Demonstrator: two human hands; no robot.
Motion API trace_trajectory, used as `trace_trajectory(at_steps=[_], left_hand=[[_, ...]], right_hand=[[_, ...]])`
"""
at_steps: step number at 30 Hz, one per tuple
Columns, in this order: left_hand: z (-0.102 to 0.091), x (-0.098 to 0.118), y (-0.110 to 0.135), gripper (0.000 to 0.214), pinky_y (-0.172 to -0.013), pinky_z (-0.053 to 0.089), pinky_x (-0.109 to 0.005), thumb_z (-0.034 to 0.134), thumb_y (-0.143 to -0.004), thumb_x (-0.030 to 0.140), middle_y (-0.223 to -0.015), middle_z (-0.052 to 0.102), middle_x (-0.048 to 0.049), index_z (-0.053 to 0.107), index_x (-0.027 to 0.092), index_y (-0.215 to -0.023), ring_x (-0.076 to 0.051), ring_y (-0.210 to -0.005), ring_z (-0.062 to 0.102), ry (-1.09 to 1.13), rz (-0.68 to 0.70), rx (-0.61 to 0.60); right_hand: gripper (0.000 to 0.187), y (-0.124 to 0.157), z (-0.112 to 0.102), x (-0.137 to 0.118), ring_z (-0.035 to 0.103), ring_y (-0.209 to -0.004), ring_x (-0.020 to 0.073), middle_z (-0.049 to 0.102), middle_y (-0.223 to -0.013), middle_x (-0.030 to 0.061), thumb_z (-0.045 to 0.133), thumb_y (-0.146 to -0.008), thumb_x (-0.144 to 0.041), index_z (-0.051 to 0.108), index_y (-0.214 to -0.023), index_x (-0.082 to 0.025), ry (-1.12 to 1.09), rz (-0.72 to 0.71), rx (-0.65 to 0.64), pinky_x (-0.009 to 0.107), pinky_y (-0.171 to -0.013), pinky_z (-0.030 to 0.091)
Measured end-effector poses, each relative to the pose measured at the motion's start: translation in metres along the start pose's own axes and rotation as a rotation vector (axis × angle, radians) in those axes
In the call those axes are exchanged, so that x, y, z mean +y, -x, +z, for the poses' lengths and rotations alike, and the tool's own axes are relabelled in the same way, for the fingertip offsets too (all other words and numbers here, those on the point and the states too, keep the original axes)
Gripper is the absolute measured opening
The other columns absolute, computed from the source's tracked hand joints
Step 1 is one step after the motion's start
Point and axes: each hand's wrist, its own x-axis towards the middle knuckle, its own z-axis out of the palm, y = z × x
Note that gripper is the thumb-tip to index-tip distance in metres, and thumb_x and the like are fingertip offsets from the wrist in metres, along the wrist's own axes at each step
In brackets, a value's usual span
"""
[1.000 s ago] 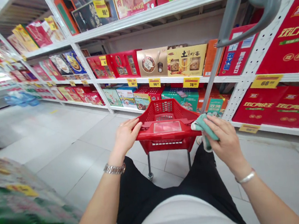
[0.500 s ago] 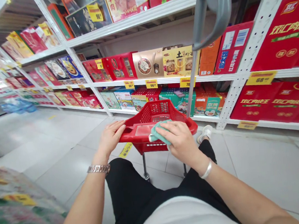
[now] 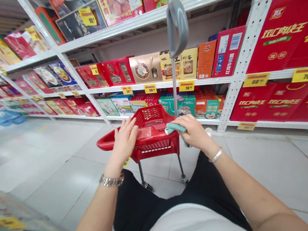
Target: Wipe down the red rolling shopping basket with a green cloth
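My left hand (image 3: 125, 140) is curled over the handle of a red plastic shopping cart (image 3: 156, 144), with the fingers spread. My right hand (image 3: 192, 131) grips a teal cloth (image 3: 175, 128) and presses it against the cart's right side. A clear panel lies along the handle between my hands. The cart stands on thin metal legs with small wheels, and its basket shows nothing inside. A grey curved handle on a thin metal pole (image 3: 177, 28) rises beyond the cart.
White metal shelving (image 3: 216, 80) with red and gold gift boxes and yellow price tags runs along the right and ahead. Grey floor tiles (image 3: 67, 174) spread to the left. A blurred, colourful display (image 3: 20, 230) fills the lower left corner.
The view has swung, so the cart and grey handle sit further left, and the cart has turned with its handle angled left. My hands are closer together, the cloth still in my right hand.
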Motion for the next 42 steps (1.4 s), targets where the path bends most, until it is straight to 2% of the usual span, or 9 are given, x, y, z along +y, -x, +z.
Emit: trace_trajectory(at_steps=[2,5,17,20,24,27,31,36,42], left_hand=[[0.006,0.017,-0.002,0.054,-0.119,0.019,-0.065,0.027,-0.101,0.043,-0.159,0.039,-0.0052,0.044,0.029,-0.15,-0.03,-0.151,0.026,-0.069,0.005,-0.017],[0.008,0.023,-0.003,0.058,-0.119,0.02,-0.063,0.028,-0.1,0.046,-0.16,0.037,-0.0077,0.041,0.025,-0.152,-0.032,-0.151,0.026,-0.178,-0.037,-0.02],[-0.022,-0.035,0.024,0.056,-0.121,0.021,-0.055,0.024,-0.098,0.036,-0.155,0.045,-0.0035,0.044,0.028,-0.15,-0.026,-0.15,0.029,-0.197,0.072,-0.051],[-0.027,-0.044,0.027,0.057,-0.122,0.017,-0.057,0.023,-0.098,0.038,-0.157,0.042,-0.003,0.043,0.028,-0.15,-0.027,-0.152,0.024,-0.173,0.078,-0.068],[-0.032,-0.056,0.025,0.056,-0.121,0.017,-0.058,0.021,-0.099,0.038,-0.159,0.039,-0.0006,0.043,0.031,-0.151,-0.027,-0.153,0.021,-0.168,0.065,-0.084],[-0.036,-0.061,0.018,0.059,-0.12,0.021,-0.057,0.012,-0.1,0.033,-0.159,0.039,-0.0018,0.041,0.032,-0.152,-0.026,-0.152,0.023,-0.149,-0.009,-0.121],[-0.039,-0.059,0.011,0.061,-0.118,0.022,-0.061,0.006,-0.101,0.036,-0.159,0.038,-0.0057,0.034,0.029,-0.155,-0.029,-0.151,0.024,-0.182,-0.113,-0.22],[-0.04,-0.057,0.012,0.06,-0.115,0.025,-0.065,0.01,-0.101,0.04,-0.16,0.037,-0.006,0.034,0.03,-0.155,-0.032,-0.151,0.026,-0.278,-0.102,-0.225],[-0.037,-0.075,0.001,0.059,-0.115,0.026,-0.063,0.017,-0.1,0.047,-0.16,0.035,-0.0045,0.034,0.032,-0.155,-0.031,-0.151,0.026,-0.296,-0.096,-0.25]], right_hand=[[0.031,-0.006,0.0,-0.004,0.062,-0.096,0.0213,0.074,-0.103,0.0053,0.051,-0.085,-0.005,0.07,-0.104,-0.021,0.001,-0.008,-0.03,0.038,-0.089,0.044],[0.028,-0.009,0.0,-0.011,0.061,-0.096,0.021,0.073,-0.101,0.0054,0.053,-0.087,-0.006,0.07,-0.104,-0.021,0.0,-0.004,-0.049,0.037,-0.088,0.043],[0.047,0.022,0.002,-0.068,0.063,-0.105,0.0218,0.071,-0.116,0.0066,0.046,-0.084,-0.002,0.065,-0.121,-0.023,-0.261,-0.111,-0.036,0.04,-0.092,0.047],[0.046,0.036,-0.001,-0.052,0.063,-0.107,0.0212,0.071,-0.117,0.0072,0.045,-0.085,-0.002,0.065,-0.122,-0.023,-0.243,-0.069,-0.037,0.04,-0.093,0.049],[0.036,0.062,-0.008,-0.001,0.066,-0.098,0.0217,0.074,-0.107,0.0063,0.049,-0.088,-0.008,0.071,-0.112,-0.025,-0.118,0.088,-0.078,0.04,-0.087,0.053],[0.027,0.072,-0.007,0.028,0.068,-0.095,0.0233,0.075,-0.103,0.0066,0.054,-0.09,-0.017,0.073,-0.108,-0.025,-0.074,0.222,0.021,0.041,-0.085,0.054],[0.03,0.061,0.014,0.02,0.067,-0.106,0.0218,0.073,-0.114,0.007,0.056,-0.092,-0.021,0.07,-0.118,-0.026,-0.22,0.25,0.148,0.04,-0.093,0.054],[0.035,0.04,0.054,-0.001,0.064,-0.115,0.0189,0.071,-0.122,0.0066,0.053,-0.092,-0.016,0.068,-0.123,-0.026,-0.423,0.098,0.013,0.039,-0.101,0.05],[0.031,0.024,0.078,0.045,0.065,-0.11,0.0208,0.073,-0.115,0.0064,0.057,-0.087,-0.013,0.073,-0.111,-0.024,-0.295,0.217,-0.107,0.04,-0.099,0.05]])
